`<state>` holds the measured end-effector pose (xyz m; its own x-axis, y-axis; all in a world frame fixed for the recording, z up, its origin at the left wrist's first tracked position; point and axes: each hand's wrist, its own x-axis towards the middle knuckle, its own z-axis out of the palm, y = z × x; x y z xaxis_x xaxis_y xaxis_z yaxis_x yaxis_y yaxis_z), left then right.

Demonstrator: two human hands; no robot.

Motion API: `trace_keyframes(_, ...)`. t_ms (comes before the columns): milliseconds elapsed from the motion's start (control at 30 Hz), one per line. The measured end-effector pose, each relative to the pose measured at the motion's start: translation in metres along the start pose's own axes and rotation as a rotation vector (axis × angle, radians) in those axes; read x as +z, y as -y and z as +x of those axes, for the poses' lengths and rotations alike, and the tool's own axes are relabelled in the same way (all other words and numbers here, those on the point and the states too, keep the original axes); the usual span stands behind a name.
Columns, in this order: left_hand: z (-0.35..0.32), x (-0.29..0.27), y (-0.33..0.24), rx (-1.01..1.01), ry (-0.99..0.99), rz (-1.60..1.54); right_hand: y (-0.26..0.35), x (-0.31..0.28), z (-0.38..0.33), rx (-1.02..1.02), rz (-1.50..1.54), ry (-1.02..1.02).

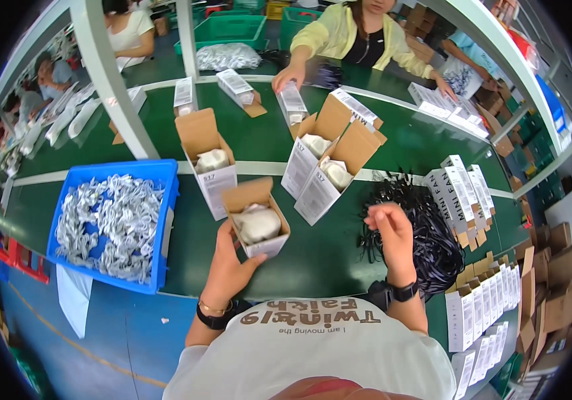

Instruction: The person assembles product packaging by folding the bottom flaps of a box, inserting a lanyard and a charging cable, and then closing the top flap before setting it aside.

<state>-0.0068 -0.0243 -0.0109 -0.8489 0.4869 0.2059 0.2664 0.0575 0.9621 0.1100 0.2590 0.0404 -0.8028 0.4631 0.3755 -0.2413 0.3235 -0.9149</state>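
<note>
My left hand (224, 263) is closed around an open-topped carton (272, 247) near the table's front edge. Inside it sits a white wrapped item (257, 223), and the cardboard flap stands up. My right hand (394, 233) hovers over the left side of a heap of black lanyard-like straps (426, 247). Its fingers are bent and loosely apart, with nothing visible in them. Just beyond the held carton stands another open carton (217, 187) with a white wrapped item. To its right, two open cartons (319, 197) stand side by side, filled likewise.
A blue bin (172, 220) of coiled grey-white cables (109, 227) stands at the left. Closed white cartons (456, 200) and a further row of cartons (482, 300) are at the right. Across the table a co-worker in yellow (346, 40) touches cartons. A white post (109, 80) rises at the left.
</note>
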Motion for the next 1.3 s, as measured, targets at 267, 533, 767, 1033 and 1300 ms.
trace_keyframes(267,0.019,-0.011,-0.004,0.135,0.065,0.295,-0.022,-0.037,-0.075,0.236,-0.411,-0.207)
trace_keyframes(533,0.015,-0.005,0.031,0.11,0.052,0.198,-0.022,-0.031,-0.074,0.158,-0.613,-0.466)
trace_keyframes(767,0.017,-0.001,0.018,0.258,-0.228,0.314,-0.07,-0.052,-0.039,-0.039,-0.797,-0.289)
trace_keyframes(1033,-0.018,0.013,-0.034,0.597,-0.122,0.34,-0.039,-0.024,-0.023,-0.055,-0.836,-0.29)
trace_keyframes(1300,0.006,0.079,-0.059,0.525,0.437,0.205,-0.064,-0.054,-0.037,-0.046,-0.817,-0.367)
